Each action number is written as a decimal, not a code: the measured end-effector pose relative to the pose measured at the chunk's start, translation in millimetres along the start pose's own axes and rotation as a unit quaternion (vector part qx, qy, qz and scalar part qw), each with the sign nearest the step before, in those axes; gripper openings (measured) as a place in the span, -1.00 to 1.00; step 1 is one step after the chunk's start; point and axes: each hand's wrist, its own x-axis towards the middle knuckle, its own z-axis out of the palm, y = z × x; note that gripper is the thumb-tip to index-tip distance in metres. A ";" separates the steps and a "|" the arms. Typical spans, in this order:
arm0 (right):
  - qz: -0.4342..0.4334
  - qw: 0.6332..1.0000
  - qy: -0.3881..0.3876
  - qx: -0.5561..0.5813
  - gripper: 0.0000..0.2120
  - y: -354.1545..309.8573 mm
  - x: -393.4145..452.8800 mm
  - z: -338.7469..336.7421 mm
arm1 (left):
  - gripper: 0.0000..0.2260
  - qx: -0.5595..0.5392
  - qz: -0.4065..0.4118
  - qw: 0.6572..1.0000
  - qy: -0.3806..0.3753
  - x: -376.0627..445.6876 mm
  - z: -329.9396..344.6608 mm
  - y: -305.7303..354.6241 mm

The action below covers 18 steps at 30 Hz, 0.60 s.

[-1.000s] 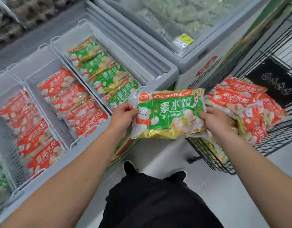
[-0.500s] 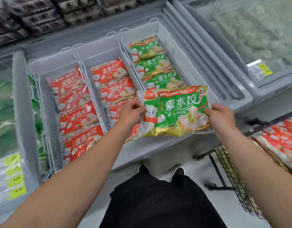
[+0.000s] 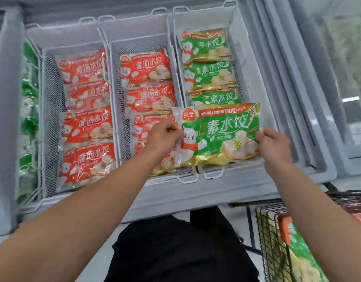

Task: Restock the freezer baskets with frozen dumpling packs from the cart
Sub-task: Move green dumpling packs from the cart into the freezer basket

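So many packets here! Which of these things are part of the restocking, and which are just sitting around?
Part of the job:
- green dumpling pack, held by left hand and right hand
- right basket with green packs
- wire cart

Just there:
- red packs in the left basket
- red packs in the middle basket
- neighbouring freezer's glass lid

three white wire baskets (image 3: 106,35), eight red dumpling packs (image 3: 88,125), four green dumpling packs (image 3: 220,131), two hands (image 3: 162,137)
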 end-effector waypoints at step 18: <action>0.078 0.958 -0.149 -0.233 -0.81 60.2 138.6 11.2 | -0.88 0.102 -0.219 0.969 0.051 65.2 147.3 -11.6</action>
